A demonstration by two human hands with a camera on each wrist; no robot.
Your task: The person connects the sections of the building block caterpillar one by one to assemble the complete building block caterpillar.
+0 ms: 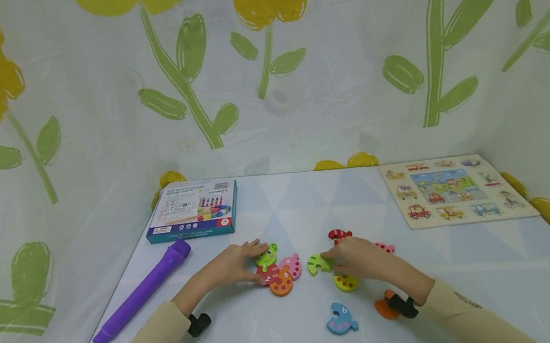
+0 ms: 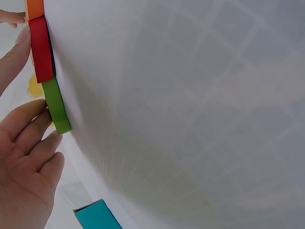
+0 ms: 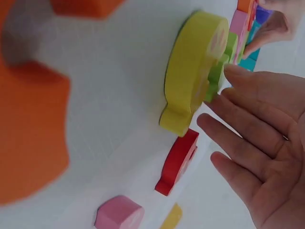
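Fingers spread, the left hand point(image 1: 236, 264) touched the green caterpillar head point(image 1: 266, 258) and red piece 2 point(image 1: 265, 276) on the bench point(image 1: 272, 336); the right hand point(image 1: 362, 258) seemingly pinched the striped green piece point(image 1: 317, 265) near pink piece 4 point(image 1: 294, 265). A crooked push could have sprung the joints.

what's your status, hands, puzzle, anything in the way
Left hand touching joined puzzle pieces. Right hand pinching striped green piece. Green piece apart from pink 4 piece; nothing visible between them.
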